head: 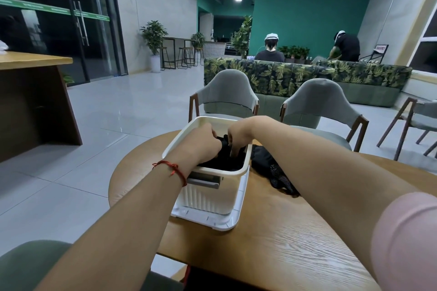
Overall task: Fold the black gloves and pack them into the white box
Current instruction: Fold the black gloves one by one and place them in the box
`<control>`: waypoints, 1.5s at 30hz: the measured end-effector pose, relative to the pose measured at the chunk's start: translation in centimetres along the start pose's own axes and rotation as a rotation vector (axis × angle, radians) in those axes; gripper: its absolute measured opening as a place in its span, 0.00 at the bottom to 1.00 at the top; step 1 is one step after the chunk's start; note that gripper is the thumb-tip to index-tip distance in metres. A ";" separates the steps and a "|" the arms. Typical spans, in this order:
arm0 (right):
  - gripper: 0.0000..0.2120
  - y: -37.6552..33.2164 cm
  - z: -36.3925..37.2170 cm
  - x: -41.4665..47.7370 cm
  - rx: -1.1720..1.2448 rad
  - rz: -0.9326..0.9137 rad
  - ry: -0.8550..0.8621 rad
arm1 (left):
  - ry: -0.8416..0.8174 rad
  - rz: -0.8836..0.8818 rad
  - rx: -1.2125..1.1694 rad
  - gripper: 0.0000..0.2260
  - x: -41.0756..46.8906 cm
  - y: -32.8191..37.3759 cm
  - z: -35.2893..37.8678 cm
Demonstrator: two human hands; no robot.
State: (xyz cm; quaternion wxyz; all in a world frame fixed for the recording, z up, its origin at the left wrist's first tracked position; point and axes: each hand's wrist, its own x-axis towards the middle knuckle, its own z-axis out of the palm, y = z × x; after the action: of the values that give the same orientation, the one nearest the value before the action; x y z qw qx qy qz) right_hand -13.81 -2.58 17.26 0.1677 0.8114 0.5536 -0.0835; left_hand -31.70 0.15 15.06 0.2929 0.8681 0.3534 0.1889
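The white box [208, 196] stands on its lid on the round wooden table [283, 238]. Both my hands reach into its open top. My left hand [203, 139] and my right hand [236, 134] grip a bunched black glove [224, 156] inside the box, fingers curled into the fabric. More black fabric fills the box beneath it. A loose pile of black gloves [272, 168] lies on the table just right of the box, partly hidden by my right forearm.
Two grey armchairs [227, 94] stand across the table, with a third chair [416, 120] at far right. Behind them runs a leaf-patterned sofa [295, 75], with two people beyond it. A wooden desk [30, 92] is at the left.
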 end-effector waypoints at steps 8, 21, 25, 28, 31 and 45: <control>0.05 5.4 -1.2 -5.6 0.344 -0.098 0.431 | 0.138 0.101 0.166 0.12 -0.9 2.0 -0.2; 0.11 17.2 10.3 -19.8 0.469 0.166 0.603 | 0.061 0.392 0.168 0.15 -3.3 12.9 8.0; 0.09 18.4 15.9 -22.1 0.626 0.303 0.656 | -0.033 0.385 0.155 0.14 -3.3 12.0 13.1; 0.15 18.2 20.8 -22.0 0.548 0.448 0.647 | -0.092 0.369 0.114 0.13 -4.0 10.9 17.0; 0.20 17.6 24.4 -20.7 0.305 0.556 0.608 | -0.116 0.360 0.042 0.11 -5.0 10.0 20.6; 0.14 13.2 25.4 -23.1 1.791 0.180 0.840 | -0.046 0.588 -0.249 0.34 -9.4 9.7 26.8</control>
State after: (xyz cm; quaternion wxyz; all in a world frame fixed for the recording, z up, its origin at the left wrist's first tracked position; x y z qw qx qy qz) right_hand -8.93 -36.28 3.41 -0.7110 0.6415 0.2370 -0.1637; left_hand -18.86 -22.33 -0.12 0.3377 0.8946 0.0550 0.2873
